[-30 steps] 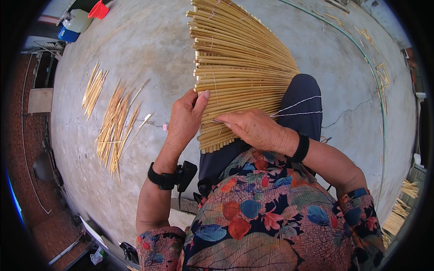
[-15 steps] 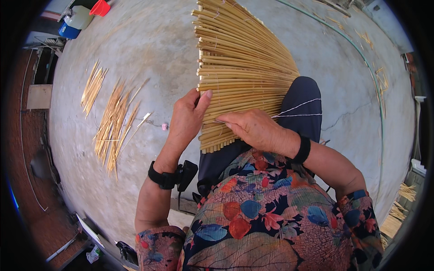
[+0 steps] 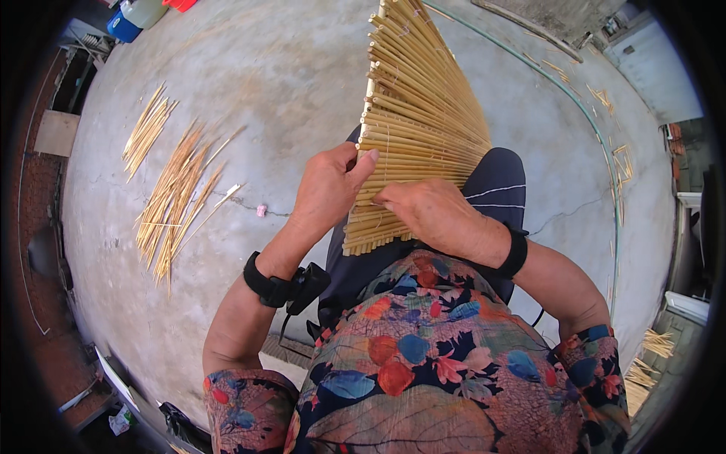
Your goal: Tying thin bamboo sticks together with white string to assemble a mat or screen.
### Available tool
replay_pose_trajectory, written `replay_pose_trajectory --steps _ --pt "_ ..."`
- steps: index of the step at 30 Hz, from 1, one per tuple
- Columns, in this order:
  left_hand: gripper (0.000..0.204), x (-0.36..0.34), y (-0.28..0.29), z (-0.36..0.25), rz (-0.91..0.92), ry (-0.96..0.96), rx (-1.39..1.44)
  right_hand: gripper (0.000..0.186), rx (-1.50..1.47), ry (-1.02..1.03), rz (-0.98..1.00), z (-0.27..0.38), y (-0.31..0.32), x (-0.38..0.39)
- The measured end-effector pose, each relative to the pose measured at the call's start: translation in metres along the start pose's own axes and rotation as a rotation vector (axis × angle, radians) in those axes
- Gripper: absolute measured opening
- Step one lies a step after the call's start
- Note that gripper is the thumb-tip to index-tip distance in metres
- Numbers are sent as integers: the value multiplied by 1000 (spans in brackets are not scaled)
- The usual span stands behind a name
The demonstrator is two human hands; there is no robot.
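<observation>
A mat of thin yellow reed stalks (image 3: 423, 113), bound with fine thread, lies across my lap and fans out beyond my knees. My left hand (image 3: 329, 185) is closed on its left edge, thumb on top and fingers underneath. On the mat's near part, my right hand (image 3: 450, 216) is closed in a pinch against the stalks. Whatever sits between its fingertips is too small to make out. White string (image 3: 495, 197) stretches in two strands from beside the right hand over my right knee (image 3: 499, 170).
Loose reed stalks (image 3: 170, 200) lie in bunches on the concrete floor (image 3: 249, 98) to the left. A green hose (image 3: 582, 110) curves along the right. More reeds (image 3: 641, 371) are piled at the lower right. A blue container (image 3: 123, 27) stands far left.
The mat's far part has swung right and its left edge slants more. My left hand has shifted slightly right with that edge. The right hand stays pinched near the same stalks.
</observation>
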State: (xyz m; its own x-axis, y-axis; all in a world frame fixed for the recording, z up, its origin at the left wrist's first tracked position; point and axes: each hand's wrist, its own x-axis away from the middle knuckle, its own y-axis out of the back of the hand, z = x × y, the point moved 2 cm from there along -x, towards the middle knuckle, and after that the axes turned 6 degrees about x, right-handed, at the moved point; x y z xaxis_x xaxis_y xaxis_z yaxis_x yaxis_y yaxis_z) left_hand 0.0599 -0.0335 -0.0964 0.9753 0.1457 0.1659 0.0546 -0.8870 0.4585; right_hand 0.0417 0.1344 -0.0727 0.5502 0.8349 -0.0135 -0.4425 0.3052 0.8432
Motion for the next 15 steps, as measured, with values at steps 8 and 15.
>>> replay_pose_trajectory --steps 8,15 --pt "40 4 -2 -22 -49 -206 13 21 -57 -71 -97 9 18 32" --pt "44 12 -10 -48 29 -271 83 68 -1 -59 -324 36 22 78"
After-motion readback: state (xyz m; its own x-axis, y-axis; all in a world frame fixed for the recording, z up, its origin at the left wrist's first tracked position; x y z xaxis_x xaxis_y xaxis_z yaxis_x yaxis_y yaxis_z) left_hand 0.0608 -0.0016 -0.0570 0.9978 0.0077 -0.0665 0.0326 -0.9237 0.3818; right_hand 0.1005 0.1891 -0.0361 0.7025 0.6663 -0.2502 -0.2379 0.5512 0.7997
